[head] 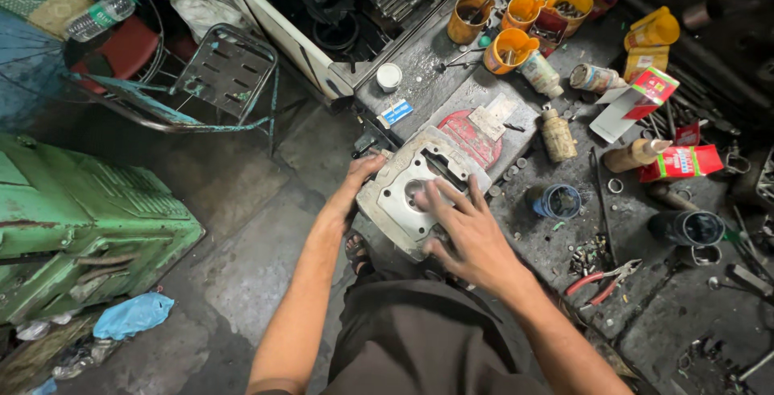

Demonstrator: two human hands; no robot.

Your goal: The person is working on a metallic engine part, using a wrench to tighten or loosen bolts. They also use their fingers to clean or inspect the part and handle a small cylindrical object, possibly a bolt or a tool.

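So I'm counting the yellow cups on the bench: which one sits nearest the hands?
The yellow cup at the front of the group, just above the red disc. The other cups stand farther back along the bench.

Hands on part: two, left hand (360, 177), right hand (468, 234). Grey metal engine block (403, 193): one. Orange cups (509, 47): four. Red-handled pliers (601, 280): one. Plastic water bottle (98, 14): one. Green machine (81, 218): one.

Pale grey engine block (411, 189), orange cups (509, 47), red-handled pliers (601, 280), green machine (76, 218), blue bag (133, 314).
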